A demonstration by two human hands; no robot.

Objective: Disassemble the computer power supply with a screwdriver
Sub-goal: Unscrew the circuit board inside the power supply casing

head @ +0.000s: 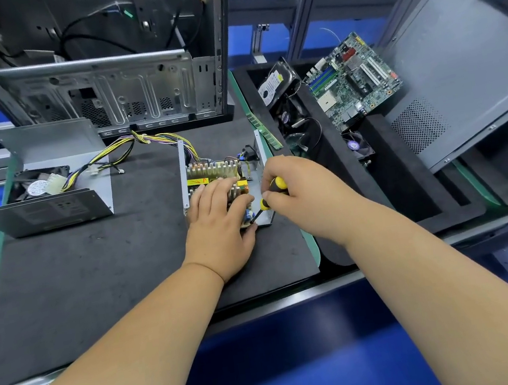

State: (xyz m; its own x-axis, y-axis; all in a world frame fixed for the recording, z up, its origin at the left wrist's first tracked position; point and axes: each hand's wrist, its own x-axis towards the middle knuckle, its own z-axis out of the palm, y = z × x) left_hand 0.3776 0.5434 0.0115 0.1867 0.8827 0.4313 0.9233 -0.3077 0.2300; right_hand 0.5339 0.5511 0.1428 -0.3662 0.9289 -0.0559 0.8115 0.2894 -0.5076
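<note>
Opened grey metal power supply tray with exposed circuit board [210, 174] sits mid-table on black foam mat [92, 266]. Left hand [217, 221] flat, fingers straight, pressing the board. Right hand [298, 192] grips yellow-and-black screwdriver [268, 196], tip at board's near corner.

Bright, even overhead light; wide-angle view, sharp at centre and soft at the edges.

Light falls from above and leaves only short, soft shadows under the left hand [218, 227] and right hand [298, 192] on the dark mat [94, 282]. Pale glare lies on the metal case [118, 90] at upper centre. The frame rails at top right and the counter [295, 301] edge bow with lens distortion. The forearms at the bottom and the far upper corners look slightly blurred; colours are saturated, without blown highlights.
</note>
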